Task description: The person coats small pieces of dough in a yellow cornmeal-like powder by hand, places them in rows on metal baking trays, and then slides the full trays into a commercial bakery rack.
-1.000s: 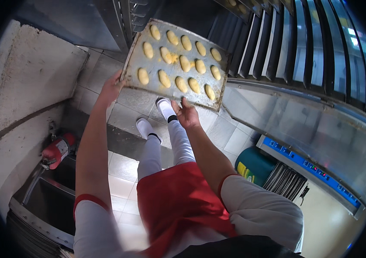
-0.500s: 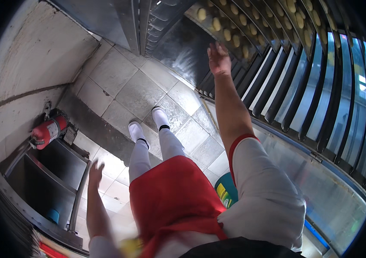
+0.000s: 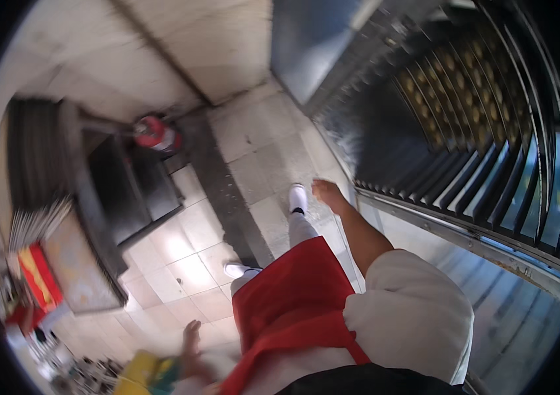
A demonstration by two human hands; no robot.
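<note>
My right hand (image 3: 325, 191) hangs over the tiled floor, near the left edge of a tall metal rack (image 3: 464, 243) but apart from it. Its fingers are loosely bent and hold nothing that I can see. Dark trays (image 3: 418, 122) fill the rack's slots, and many small round yellowish pieces (image 3: 474, 115) lie on them. Down at the lower left, my left hand (image 3: 191, 339) is blurred, its fingers apart and no object visible in it. Close by it is a yellow container (image 3: 136, 375), partly cut off and smeared.
A red fire extinguisher (image 3: 155, 133) stands by the wall beside a dark two-part metal basin (image 3: 112, 187). Farther left are stacked dark trays (image 3: 39, 151) and a red and yellow packet (image 3: 39, 276). A grey metal panel (image 3: 313, 49) rises at the top.
My right hand has drawn back from the rack's trays, down toward my body. The view has swung left, bringing more of the left side in. My left hand is lower, and my feet have stepped apart.
</note>
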